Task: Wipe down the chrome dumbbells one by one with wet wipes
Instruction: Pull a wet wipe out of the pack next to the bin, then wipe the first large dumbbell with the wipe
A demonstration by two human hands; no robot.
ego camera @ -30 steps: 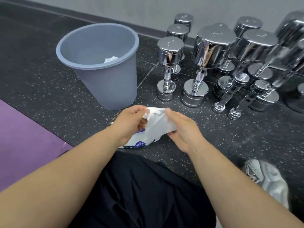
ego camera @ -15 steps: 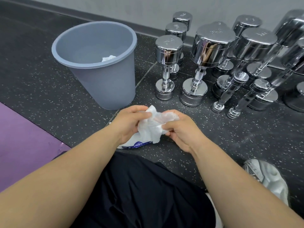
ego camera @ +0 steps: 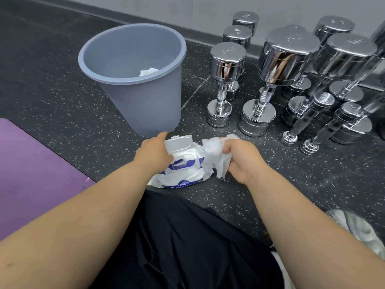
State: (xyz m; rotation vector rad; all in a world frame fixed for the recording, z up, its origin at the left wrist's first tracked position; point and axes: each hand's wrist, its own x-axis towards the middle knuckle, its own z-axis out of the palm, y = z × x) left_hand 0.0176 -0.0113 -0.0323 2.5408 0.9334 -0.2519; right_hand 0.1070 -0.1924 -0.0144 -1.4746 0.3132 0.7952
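A white and blue wet wipes pack (ego camera: 183, 170) lies on the dark speckled floor in front of my knees, its plastic lid (ego camera: 179, 142) flipped up. My left hand (ego camera: 154, 153) holds the pack by the lid. My right hand (ego camera: 241, 159) grips a crumpled white wet wipe (ego camera: 214, 153) just to the right of the pack. Several chrome dumbbells stand on end beyond my hands; the nearest are a small dumbbell (ego camera: 226, 80) and a bigger dumbbell (ego camera: 277, 76).
A grey plastic bin (ego camera: 143, 101) with a used wipe (ego camera: 149, 71) inside stands left of the dumbbells. A purple mat (ego camera: 35, 167) lies at the left. My white shoe (ego camera: 358, 230) is at lower right. A grey wall runs behind the dumbbells.
The wipe has come free of the pack and is now in my right hand alone, moved right. My left hand has let go of it and gone to the pack's lid.
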